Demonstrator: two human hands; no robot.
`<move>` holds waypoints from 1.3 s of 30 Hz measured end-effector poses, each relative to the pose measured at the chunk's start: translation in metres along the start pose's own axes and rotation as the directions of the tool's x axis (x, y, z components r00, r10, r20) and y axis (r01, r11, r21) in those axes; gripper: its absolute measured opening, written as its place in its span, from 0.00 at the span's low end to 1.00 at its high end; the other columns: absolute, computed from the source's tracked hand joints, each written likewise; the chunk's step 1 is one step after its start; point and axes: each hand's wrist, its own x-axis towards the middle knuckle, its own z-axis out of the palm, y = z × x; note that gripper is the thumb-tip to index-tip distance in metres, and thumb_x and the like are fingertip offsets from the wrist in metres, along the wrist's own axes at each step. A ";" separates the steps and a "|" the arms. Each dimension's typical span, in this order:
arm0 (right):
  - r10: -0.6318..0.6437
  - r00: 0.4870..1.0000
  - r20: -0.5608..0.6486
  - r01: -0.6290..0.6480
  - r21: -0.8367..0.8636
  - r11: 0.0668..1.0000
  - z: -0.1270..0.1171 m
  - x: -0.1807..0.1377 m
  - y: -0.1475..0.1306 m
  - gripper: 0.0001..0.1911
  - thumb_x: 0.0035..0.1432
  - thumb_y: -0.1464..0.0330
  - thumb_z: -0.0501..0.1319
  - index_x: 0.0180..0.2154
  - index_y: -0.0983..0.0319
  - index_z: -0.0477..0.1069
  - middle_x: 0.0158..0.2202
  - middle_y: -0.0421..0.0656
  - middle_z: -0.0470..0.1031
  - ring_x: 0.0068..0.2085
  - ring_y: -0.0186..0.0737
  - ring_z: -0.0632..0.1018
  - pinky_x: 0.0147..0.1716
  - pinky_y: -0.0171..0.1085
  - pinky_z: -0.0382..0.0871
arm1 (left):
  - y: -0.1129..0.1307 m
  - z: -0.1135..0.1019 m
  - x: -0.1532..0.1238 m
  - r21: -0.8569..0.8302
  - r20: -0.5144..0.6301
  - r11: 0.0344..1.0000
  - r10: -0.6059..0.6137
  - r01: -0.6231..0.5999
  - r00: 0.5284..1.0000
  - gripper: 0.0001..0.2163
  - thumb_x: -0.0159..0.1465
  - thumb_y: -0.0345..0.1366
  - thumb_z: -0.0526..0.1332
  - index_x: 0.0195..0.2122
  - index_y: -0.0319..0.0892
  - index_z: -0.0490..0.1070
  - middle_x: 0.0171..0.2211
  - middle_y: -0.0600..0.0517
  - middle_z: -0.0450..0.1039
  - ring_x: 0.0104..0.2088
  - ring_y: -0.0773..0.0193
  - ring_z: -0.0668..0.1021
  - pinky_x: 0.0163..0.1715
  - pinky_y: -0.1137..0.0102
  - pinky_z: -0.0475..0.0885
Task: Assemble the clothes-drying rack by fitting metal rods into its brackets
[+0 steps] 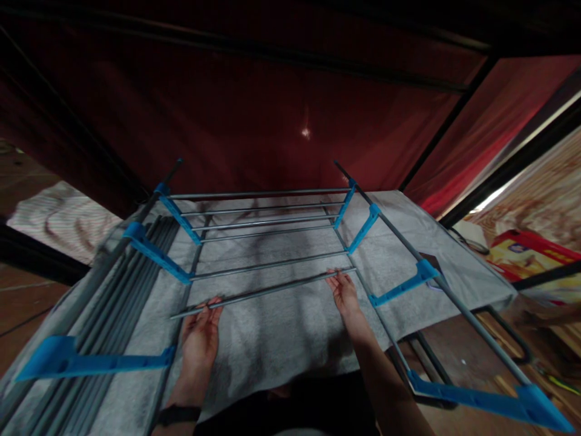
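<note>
A thin grey metal tube (272,290) lies crosswise between my hands. My left hand (200,336) grips it near its left end, and my right hand (342,290) pinches it near its right end. Around it stands a partly assembled rack of grey tubes with blue plastic brackets (161,257). Several crossbars (267,264) span the two sides at the far end. The tube's right end is close to the right side's lower rail (370,290); whether they touch I cannot tell. Its left end crosses over the left side's lower rail.
Several loose grey tubes (109,303) lie bundled on the left of the cloth-covered surface (281,339). A dark red fabric wall (254,121) with dark bars rises behind. To the right are a black-framed chair (458,351) and a red and yellow package (531,251).
</note>
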 end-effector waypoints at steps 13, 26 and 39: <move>0.021 0.999 -0.050 -0.022 -0.028 0.999 -0.008 0.005 0.011 0.22 0.56 0.58 0.84 0.31 0.47 0.70 0.34 0.35 0.85 0.44 0.47 0.90 0.55 0.50 0.91 | 0.005 0.005 -0.004 0.047 0.025 0.998 0.031 -0.032 0.999 0.12 0.67 0.44 0.79 0.36 0.52 0.77 0.39 0.50 0.90 0.52 0.45 0.93 0.75 0.35 0.81; 0.022 1.000 -0.011 -0.023 -0.088 0.996 -0.015 0.006 0.013 0.18 0.55 0.57 0.83 0.35 0.46 0.74 0.41 0.37 0.89 0.54 0.48 0.91 0.59 0.49 0.89 | 0.002 0.005 -0.004 0.062 0.046 0.997 0.041 -0.044 0.998 0.18 0.61 0.52 0.85 0.36 0.52 0.79 0.36 0.53 0.89 0.47 0.48 0.93 0.64 0.47 0.89; 0.026 0.998 -0.063 -0.029 -0.048 0.998 -0.019 0.008 0.020 0.21 0.53 0.57 0.85 0.33 0.47 0.74 0.36 0.36 0.86 0.43 0.45 0.90 0.55 0.46 0.91 | 0.007 0.007 -0.006 0.000 -0.023 0.999 -0.044 0.044 0.999 0.13 0.64 0.41 0.84 0.35 0.51 0.79 0.36 0.54 0.89 0.47 0.51 0.93 0.67 0.48 0.88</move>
